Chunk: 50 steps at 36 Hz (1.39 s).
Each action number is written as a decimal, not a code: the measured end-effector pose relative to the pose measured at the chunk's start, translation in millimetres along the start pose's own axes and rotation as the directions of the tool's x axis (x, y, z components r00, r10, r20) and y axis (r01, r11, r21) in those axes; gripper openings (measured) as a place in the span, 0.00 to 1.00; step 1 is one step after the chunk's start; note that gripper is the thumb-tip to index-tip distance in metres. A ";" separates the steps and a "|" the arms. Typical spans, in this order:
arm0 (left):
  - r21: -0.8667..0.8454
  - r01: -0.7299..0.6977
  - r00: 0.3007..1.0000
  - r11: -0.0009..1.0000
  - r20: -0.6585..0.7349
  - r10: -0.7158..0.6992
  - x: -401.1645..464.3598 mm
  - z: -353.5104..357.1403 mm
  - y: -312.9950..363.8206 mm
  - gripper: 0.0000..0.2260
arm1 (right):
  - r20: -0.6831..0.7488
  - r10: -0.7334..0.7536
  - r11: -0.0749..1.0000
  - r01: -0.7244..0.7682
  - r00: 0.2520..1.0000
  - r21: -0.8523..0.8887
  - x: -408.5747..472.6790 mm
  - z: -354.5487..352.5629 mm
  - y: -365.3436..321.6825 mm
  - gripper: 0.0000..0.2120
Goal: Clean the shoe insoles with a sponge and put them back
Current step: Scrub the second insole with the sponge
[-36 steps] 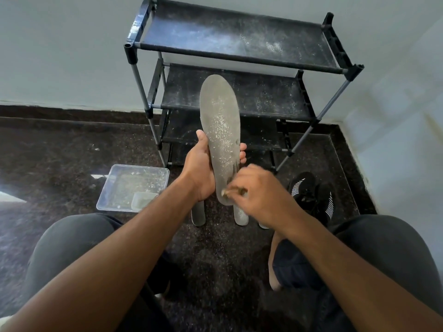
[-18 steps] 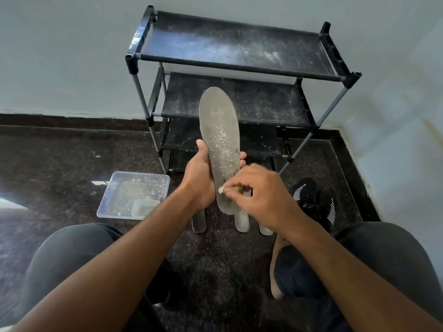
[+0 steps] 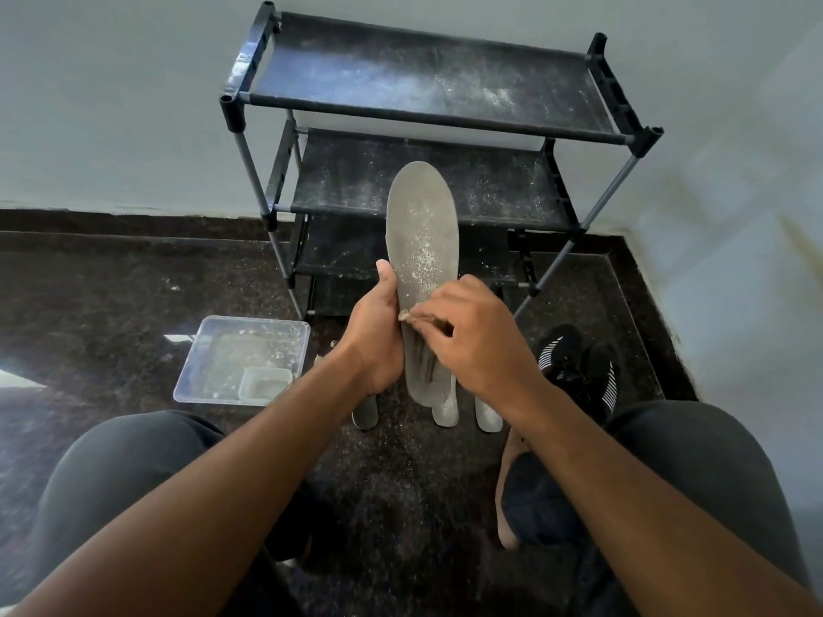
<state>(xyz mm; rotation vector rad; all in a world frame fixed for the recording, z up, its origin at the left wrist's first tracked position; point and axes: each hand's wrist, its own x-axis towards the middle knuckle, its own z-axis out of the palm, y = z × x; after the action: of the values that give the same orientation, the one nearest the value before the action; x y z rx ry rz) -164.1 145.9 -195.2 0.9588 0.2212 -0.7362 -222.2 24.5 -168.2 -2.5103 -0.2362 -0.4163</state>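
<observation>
Right hand (image 3: 478, 345) has moved up the insole (image 3: 423, 260), pinching a small sponge (image 3: 406, 314) against it. Left hand (image 3: 374, 340) is gripping the upright insole's left edge, center frame. Tray (image 3: 209, 362) is sitting at 9 o'clock, black shoes (image 3: 579, 362) at 3 o'clock.

The grey insole (image 3: 423, 242) looks matt and speckled with pale grit. Behind it, the shoe rack (image 3: 427, 82) has dusty black fabric shelves on metal tubes. The tray (image 3: 231, 349) is clear plastic; the dark stone floor (image 3: 111, 282) is glossy.
</observation>
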 end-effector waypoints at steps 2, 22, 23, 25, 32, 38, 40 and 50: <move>0.012 -0.002 1.000 1.000 -0.006 0.002 1.3 -0.2 1.0 0.33 | 0.085 -0.017 1.000 0.016 0.996 0.017 -2.6 2.9 -1.4 0.05; -0.160 0.007 1.000 0.987 -0.023 -0.010 5.7 -11.6 13.5 0.38 | 0.277 -0.038 0.990 -0.001 0.960 0.141 -19.6 -8.7 -3.8 0.04; -0.171 0.011 1.000 0.985 -0.017 -0.014 5.9 -11.6 12.9 0.37 | 0.207 -0.024 0.991 -0.004 0.978 0.133 -18.9 -10.6 -2.4 0.03; -0.190 0.020 1.000 0.982 0.000 -0.020 5.4 -9.1 12.8 0.36 | 0.113 -0.015 0.998 0.008 0.993 0.065 -14.3 -10.1 -0.4 0.03; -0.181 -0.019 1.000 0.983 -0.021 0.016 6.2 -9.5 18.8 0.37 | 0.382 -0.008 0.989 -0.050 0.924 0.142 -17.8 -8.6 -4.5 0.05; -0.218 0.007 1.000 0.976 -0.002 -0.007 4.4 -5.6 17.4 0.37 | 0.164 0.021 0.997 -0.034 0.986 0.076 -13.2 -4.3 -4.2 0.03; -0.211 -0.001 1.000 0.978 -0.009 -0.001 4.6 -6.3 18.3 0.37 | 0.301 0.007 0.998 -0.024 0.954 0.054 -13.7 -0.8 -3.4 0.06; -0.199 0.016 1.000 0.980 -0.002 -0.017 2.3 -3.4 15.3 0.35 | 0.188 -0.018 0.993 -0.005 0.982 0.120 -10.1 -0.7 -8.0 0.03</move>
<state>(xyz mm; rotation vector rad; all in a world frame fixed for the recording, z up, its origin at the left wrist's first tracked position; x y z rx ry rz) -151.8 153.0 -188.2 0.7686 0.3005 -0.7136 -233.9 29.9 -167.0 -2.4316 -0.3332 -0.1600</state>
